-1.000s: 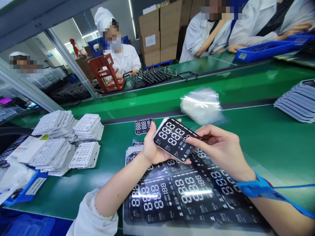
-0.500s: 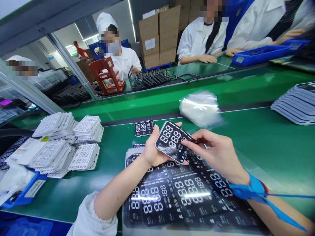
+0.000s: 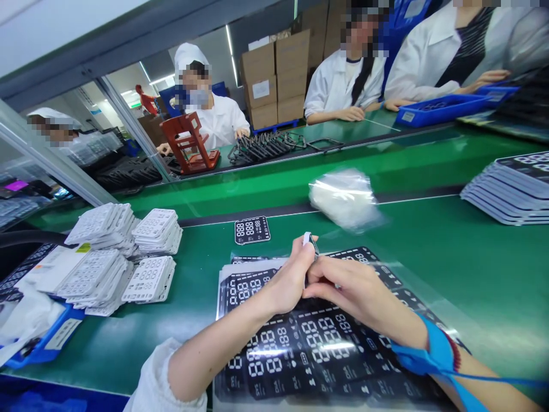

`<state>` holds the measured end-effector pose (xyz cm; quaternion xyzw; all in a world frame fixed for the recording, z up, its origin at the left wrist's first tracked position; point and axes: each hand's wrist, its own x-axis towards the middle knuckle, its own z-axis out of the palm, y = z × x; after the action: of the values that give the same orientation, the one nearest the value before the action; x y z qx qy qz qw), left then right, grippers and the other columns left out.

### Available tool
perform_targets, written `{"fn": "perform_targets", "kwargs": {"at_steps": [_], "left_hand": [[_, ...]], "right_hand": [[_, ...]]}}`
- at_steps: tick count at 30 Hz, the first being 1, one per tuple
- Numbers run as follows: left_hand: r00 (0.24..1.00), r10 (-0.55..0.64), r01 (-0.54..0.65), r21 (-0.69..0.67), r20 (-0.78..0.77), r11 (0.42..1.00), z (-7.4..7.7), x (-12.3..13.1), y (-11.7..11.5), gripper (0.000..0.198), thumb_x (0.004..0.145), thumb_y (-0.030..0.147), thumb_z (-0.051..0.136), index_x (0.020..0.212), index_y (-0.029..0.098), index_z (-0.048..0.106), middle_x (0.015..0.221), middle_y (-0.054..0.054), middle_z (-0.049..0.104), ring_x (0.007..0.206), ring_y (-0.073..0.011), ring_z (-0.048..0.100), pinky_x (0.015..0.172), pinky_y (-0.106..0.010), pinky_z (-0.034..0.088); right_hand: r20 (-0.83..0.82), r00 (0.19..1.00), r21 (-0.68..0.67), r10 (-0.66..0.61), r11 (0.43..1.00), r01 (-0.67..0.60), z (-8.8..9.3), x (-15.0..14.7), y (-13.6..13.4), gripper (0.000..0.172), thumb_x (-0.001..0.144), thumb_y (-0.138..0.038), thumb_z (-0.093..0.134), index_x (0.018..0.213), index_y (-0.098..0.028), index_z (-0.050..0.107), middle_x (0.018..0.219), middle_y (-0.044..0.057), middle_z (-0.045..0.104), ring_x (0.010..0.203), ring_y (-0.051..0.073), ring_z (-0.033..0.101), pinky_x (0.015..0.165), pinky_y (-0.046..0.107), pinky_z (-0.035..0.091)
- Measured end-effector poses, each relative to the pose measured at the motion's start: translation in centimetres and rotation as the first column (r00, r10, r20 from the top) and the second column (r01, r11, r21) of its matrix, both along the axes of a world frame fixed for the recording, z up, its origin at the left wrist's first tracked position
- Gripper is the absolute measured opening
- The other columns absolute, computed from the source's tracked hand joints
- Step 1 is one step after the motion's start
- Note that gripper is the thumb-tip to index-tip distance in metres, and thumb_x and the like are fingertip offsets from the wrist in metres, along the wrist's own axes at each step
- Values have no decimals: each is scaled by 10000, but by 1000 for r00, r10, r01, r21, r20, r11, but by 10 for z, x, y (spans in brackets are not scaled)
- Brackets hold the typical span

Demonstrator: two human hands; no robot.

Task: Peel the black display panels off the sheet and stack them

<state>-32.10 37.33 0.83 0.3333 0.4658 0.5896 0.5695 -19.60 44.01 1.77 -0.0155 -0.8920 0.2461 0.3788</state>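
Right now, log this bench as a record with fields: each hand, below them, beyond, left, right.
left hand: holding a thin piece, seen nearly edge-on
right hand: at the same piece, grip partly hidden
below hands: black printed sheets
beyond: single black panel, crumpled plastic
left side: stacks of white panels
right side: stack of panels

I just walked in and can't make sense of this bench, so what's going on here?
Someone's left hand holds a thin card, turned nearly edge-on; the right hand is up against it, its exact grip hidden. Both hands are above black printed sheets. Beyond them, a single black panel lies on the green bench. Stacks of white plates sit to the left, and co-workers in white coats are across the line.
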Motion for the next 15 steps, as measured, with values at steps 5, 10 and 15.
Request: {"fn": "perform_targets", "kwargs": {"at_steps": [5,10,15], "left_hand": [[979,-46,46,-3,-196,999,0,-1,0,638,878,631,360,1326,181,422,1328,-83,439,1295,-261,326,1114,-346,160],[974,-75,69,-36,-215,997,-3,-1,1,681,851,677,359,1320,188,424,1310,-84,446,1282,-261,343,1108,-344,190],[974,-112,105,-47,-199,993,-3,-1,1,629,850,657,395,1292,211,435,1105,-63,527,1122,-214,471,1015,-332,336]], "right_hand": [[-14,1000,-54,23,998,-24,-2,-2,4,300,951,-343,458,704,-191,537,618,-16,570,530,91,523,498,189,396],[-32,999,-127,41,991,-45,-3,-3,7,326,916,-365,523,648,-190,579,559,-35,584,480,73,523,468,176,383],[-12,999,-190,42,981,-44,-2,-2,2,346,926,-372,506,641,-183,556,554,-23,572,490,85,517,475,186,389]]}}
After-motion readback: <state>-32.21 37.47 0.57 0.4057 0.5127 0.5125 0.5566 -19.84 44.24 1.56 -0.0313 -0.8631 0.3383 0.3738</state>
